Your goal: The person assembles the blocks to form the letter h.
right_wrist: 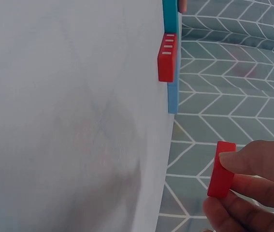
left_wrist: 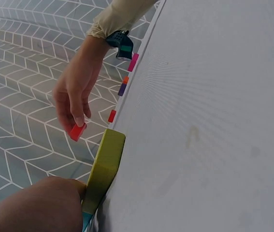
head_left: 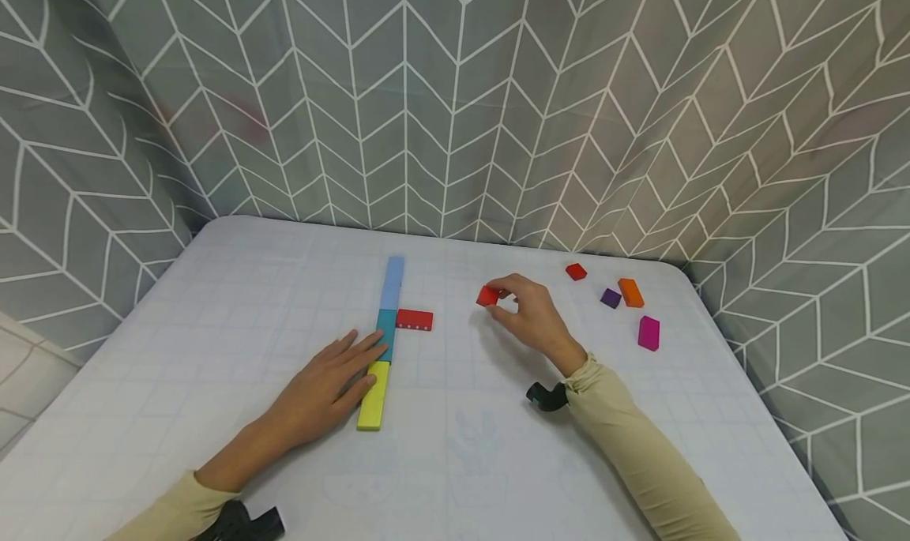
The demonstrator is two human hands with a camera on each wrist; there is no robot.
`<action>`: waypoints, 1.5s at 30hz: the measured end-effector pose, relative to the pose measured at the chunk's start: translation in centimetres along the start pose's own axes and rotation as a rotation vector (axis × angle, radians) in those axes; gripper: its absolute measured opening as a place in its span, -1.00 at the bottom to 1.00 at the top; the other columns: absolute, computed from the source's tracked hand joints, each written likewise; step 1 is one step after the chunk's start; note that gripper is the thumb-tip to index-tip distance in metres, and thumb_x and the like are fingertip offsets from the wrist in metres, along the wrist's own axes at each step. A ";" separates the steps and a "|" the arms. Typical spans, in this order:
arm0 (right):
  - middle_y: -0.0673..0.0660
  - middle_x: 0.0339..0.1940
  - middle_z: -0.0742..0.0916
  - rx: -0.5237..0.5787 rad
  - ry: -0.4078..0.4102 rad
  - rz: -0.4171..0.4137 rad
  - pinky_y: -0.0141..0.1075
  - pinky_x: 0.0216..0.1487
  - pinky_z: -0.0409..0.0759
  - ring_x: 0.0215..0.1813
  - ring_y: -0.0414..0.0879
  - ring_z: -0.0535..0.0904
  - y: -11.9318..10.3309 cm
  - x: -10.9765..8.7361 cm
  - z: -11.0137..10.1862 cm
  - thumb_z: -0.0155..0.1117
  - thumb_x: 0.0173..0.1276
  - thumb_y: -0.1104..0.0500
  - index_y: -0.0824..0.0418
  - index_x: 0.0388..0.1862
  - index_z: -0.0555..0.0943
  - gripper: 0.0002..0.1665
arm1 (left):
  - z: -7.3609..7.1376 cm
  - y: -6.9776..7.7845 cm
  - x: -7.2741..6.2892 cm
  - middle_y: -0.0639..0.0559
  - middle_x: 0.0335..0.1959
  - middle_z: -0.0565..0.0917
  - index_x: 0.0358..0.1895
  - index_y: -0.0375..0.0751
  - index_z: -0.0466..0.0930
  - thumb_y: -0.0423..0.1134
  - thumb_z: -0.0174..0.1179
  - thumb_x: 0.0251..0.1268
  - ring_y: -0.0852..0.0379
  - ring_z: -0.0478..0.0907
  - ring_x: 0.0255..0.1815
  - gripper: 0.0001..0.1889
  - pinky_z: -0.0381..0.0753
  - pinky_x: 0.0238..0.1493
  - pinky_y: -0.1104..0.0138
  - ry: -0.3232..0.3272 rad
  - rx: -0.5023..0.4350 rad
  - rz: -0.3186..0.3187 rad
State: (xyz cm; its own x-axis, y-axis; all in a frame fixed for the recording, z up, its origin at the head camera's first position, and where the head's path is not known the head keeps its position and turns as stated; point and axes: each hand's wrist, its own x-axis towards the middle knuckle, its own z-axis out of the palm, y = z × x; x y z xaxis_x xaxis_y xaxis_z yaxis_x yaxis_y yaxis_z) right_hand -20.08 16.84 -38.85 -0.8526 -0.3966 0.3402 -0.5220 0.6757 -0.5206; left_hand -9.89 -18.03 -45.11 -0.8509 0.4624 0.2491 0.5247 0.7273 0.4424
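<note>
A straight row of flat blocks lies on the table: light blue (head_left: 392, 282) at the far end, teal (head_left: 386, 321) in the middle, yellow (head_left: 371, 411) nearest. A red block with white marks (head_left: 415, 317) juts rightward from the teal one. My left hand (head_left: 316, 391) rests with fairly straight fingers on the teal and yellow blocks; in the left wrist view its thumb side is beside the yellow block (left_wrist: 104, 169). Above the table, to the right of the row, my right hand (head_left: 532, 313) pinches a small red block (right_wrist: 221, 170) between thumb and fingers.
Toward the table's far right lie another red block (head_left: 576, 272), a purple block (head_left: 610, 298), an orange block (head_left: 630, 292) and a magenta block (head_left: 648, 333). A patterned curtain (head_left: 441, 107) hangs behind and beside the white table (head_left: 178, 328).
</note>
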 end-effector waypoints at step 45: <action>0.13 -0.06 0.76 0.041 -0.064 -0.054 -0.05 0.07 0.66 -0.03 0.06 0.66 -1.4 0.5 3.3 0.48 0.31 0.38 0.32 0.10 0.72 -0.63 | 0.1 -0.3 0.0 0.10 0.63 0.24 0.60 -0.03 0.35 -0.04 0.15 0.60 -0.19 0.05 0.64 -0.41 0.08 0.56 -0.15 -0.042 0.008 -0.025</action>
State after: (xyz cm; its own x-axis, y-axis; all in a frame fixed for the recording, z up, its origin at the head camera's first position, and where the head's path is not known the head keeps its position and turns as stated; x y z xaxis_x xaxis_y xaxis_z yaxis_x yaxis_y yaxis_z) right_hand -19.86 13.66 -40.53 -0.8225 -0.4711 0.3187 -0.5664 0.6269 -0.5350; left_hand -9.99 -18.19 -45.29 -0.8620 0.4651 0.2013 0.5038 0.7429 0.4407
